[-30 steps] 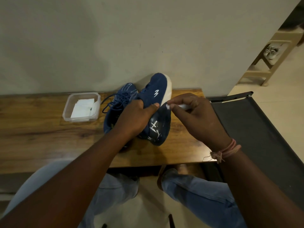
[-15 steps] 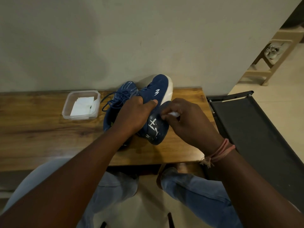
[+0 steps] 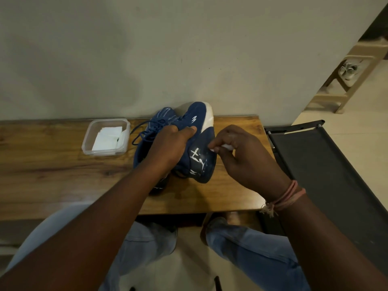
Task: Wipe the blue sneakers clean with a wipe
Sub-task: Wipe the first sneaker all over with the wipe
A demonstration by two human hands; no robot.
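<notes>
Evidently, left hand (image 3: 168,148) gripped the tilted sneaker (image 3: 199,148) while right hand (image 3: 241,154) pinched a small wipe (image 3: 225,147); slippage risked dropping either.

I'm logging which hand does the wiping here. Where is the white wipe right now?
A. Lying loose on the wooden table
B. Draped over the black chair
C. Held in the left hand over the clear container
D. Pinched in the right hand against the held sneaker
D: the right hand pinches the wipe against the side of the blue sneaker, which the left hand grips.
</notes>
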